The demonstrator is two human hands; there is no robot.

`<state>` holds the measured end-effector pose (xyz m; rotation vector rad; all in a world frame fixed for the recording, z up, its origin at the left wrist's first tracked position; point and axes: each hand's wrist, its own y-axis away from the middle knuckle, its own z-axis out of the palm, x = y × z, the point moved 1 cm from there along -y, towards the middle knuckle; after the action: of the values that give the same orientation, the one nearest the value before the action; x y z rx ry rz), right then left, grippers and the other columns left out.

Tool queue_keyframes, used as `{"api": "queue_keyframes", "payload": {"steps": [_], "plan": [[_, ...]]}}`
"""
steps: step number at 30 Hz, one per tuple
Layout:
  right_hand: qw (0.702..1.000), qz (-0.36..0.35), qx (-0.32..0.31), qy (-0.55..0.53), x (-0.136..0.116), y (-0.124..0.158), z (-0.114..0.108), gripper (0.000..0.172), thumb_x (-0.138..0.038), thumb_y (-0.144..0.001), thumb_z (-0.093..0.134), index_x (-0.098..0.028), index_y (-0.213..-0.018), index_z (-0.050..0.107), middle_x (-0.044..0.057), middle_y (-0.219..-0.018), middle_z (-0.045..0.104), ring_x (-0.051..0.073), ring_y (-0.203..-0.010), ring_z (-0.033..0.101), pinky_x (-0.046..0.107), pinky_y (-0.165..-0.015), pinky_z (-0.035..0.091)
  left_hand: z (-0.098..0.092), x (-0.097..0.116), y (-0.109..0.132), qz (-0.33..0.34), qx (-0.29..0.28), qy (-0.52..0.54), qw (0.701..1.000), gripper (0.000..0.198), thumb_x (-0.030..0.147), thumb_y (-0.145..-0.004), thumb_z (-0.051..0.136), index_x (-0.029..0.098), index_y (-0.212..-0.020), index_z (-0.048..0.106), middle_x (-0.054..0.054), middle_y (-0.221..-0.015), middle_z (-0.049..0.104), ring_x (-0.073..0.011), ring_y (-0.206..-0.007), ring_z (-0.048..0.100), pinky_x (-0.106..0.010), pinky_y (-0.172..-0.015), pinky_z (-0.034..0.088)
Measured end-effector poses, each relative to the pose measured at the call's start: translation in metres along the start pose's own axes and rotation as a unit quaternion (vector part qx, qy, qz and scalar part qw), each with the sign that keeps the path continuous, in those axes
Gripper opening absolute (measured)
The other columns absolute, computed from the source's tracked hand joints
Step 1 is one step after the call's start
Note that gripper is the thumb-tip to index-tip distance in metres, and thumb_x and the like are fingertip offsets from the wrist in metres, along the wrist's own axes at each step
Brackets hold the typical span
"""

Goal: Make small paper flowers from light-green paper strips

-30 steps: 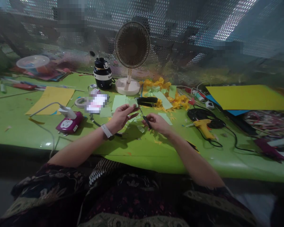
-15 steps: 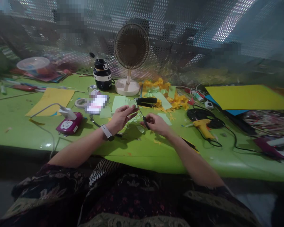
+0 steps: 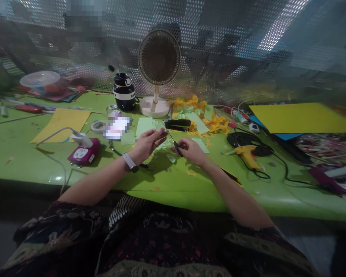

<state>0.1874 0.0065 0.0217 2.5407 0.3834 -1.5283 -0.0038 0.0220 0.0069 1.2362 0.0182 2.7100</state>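
Between the thumb and fingers of my left hand (image 3: 146,145) is a small piece of pale green paper (image 3: 160,125). My right hand (image 3: 192,151) is closed round the black handle of a pair of scissors (image 3: 177,148), whose blades point up and left to that paper. I cannot tell whether the blades are touching it. Pale green paper scraps (image 3: 171,157) lie on the table below my hands. Just beyond my fingertips is a black stapler (image 3: 177,124). Green paper sheets (image 3: 144,126) and a heap of cut orange-yellow paper (image 3: 195,103) lie behind.
On the left of the green table (image 3: 150,184) are a purple power socket (image 3: 85,153), a tape roll (image 3: 98,126) and a phone (image 3: 118,127). A fan (image 3: 155,107) and a dark flask (image 3: 123,94) stand at the back. A yellow glue gun (image 3: 249,156) lies right, near yellow sheets (image 3: 305,118).
Both hands stay in nearly the same place, with the paper and scissors still held. The view has shifted very slightly.
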Motion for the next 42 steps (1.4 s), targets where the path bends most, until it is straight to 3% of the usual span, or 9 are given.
{"api": "queue_keyframes", "payload": {"steps": [16, 25, 35, 42], "plan": [[1.0, 0.018, -0.008, -0.016, -0.004, 0.003, 0.001, 0.059, -0.073, -0.063, 0.077, -0.02, -0.073, 0.054, -0.001, -0.061, 0.06, 0.014, -0.057, 0.055, 0.026, -0.053, 0.039, 0.001, 0.003, -0.001, 0.006, 0.026, -0.01, 1.0, 0.02, 0.018, -0.073, 0.086, 0.015, -0.073, 0.066, -0.001, -0.078, 0.075, -0.0124, -0.083, 0.074, -0.028, -0.093, 0.055], [1.0, 0.019, 0.0, -0.007, -0.001, 0.001, -0.001, 0.057, -0.07, -0.062, 0.08, -0.02, -0.074, 0.055, -0.003, -0.062, 0.058, 0.014, -0.057, 0.054, 0.027, -0.053, 0.038, -0.001, 0.001, -0.001, -0.002, -0.011, -0.041, 0.999, 0.02, 0.02, -0.073, 0.086, 0.013, -0.072, 0.068, -0.003, -0.078, 0.074, -0.0141, -0.085, 0.073, -0.032, -0.096, 0.054], [0.999, 0.024, -0.013, -0.018, -0.001, 0.002, -0.001, 0.059, -0.073, -0.063, 0.078, -0.02, -0.072, 0.054, -0.001, -0.061, 0.062, 0.014, -0.056, 0.057, 0.027, -0.051, 0.04, -0.007, 0.004, -0.007, 0.016, 0.018, -0.026, 0.999, 0.02, 0.021, -0.071, 0.088, 0.012, -0.079, 0.072, -0.001, -0.078, 0.073, -0.0112, -0.076, 0.07, -0.033, -0.094, 0.056], [1.0, 0.025, -0.001, -0.002, 0.003, -0.001, -0.002, 0.059, -0.073, -0.062, 0.078, -0.02, -0.073, 0.055, -0.001, -0.06, 0.06, 0.015, -0.057, 0.056, 0.026, -0.052, 0.038, -0.013, -0.002, -0.01, 0.021, -0.029, -0.038, 0.999, 0.025, 0.027, -0.067, 0.091, 0.012, -0.078, 0.073, -0.003, -0.081, 0.073, -0.0125, -0.079, 0.07, -0.033, -0.091, 0.057]]}}
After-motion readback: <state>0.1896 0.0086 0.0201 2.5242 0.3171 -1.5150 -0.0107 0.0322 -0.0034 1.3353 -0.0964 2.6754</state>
